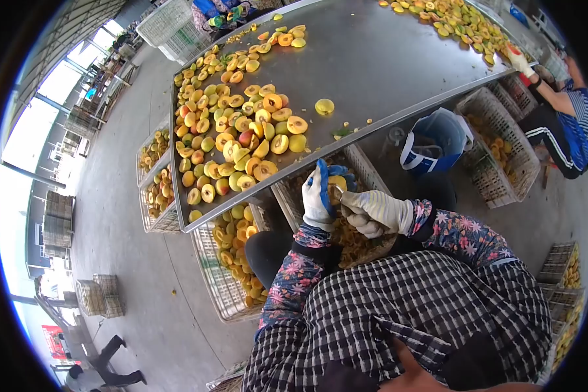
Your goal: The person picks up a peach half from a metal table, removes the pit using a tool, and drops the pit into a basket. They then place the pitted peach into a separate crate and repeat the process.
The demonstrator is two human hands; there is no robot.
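My left hand point(317, 199), in a white glove with blue coating, is closed around a yellow peach half point(336, 184) just below the table's near edge. Pressed up against that fruit is my right hand point(379, 212), in a pale striped glove, its fingers pinched around what looks like a small metal tool point(339, 190); most of the tool is hidden. Beneath both hands stands a crate point(287, 204) with fruit pieces in it. Many halved peaches point(242, 134) lie heaped on the left side of the metal table point(366, 65).
A crate of peach halves point(222, 287) stands left of my knees. At right are a blue-and-white bucket point(431, 140) and another crate point(519, 186). A co-worker's gloved hand point(519, 62) reaches to the table's right corner. Another person point(215, 13) is at the far side.
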